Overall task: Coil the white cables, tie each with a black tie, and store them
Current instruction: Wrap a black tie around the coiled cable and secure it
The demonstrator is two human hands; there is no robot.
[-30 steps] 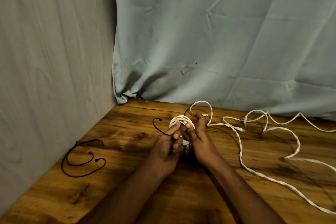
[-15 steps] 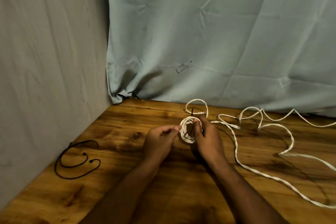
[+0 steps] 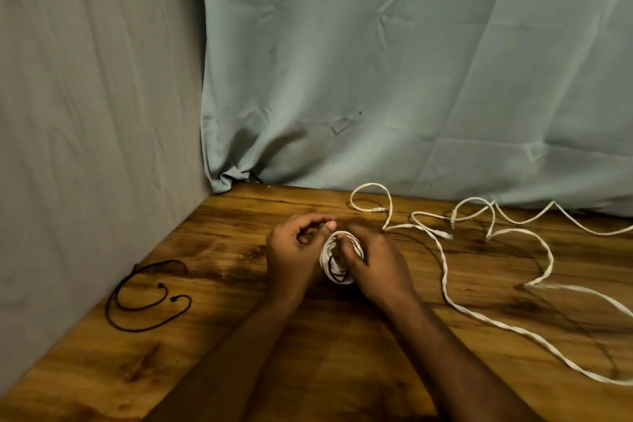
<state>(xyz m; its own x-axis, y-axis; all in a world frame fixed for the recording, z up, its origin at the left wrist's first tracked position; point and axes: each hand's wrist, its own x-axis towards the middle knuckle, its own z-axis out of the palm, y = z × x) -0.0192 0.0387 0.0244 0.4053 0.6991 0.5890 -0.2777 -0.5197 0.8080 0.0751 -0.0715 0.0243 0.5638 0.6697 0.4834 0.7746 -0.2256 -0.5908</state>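
Note:
A small coil of white cable [image 3: 334,255] is held between both hands over the wooden table [image 3: 239,353]. A black tie [image 3: 337,269] loops across the coil's middle. My left hand [image 3: 293,253] grips the coil's left side with curled fingers. On the coil's right side, my right hand [image 3: 375,262] pinches the coil and the tie. Loose white cables [image 3: 445,271] trail in loops across the right half of the table. Two spare black ties [image 3: 147,298] lie at the left, near the wall.
A grey wall [image 3: 85,113] borders the table on the left. A pale blue curtain [image 3: 411,79] hangs along the far edge. The loose cable loops reach the right edge of the view.
The black tie's free end, sticking out left of the coil before, now lies wound across the coil. Both hands have closed in around it and sunk toward the table.

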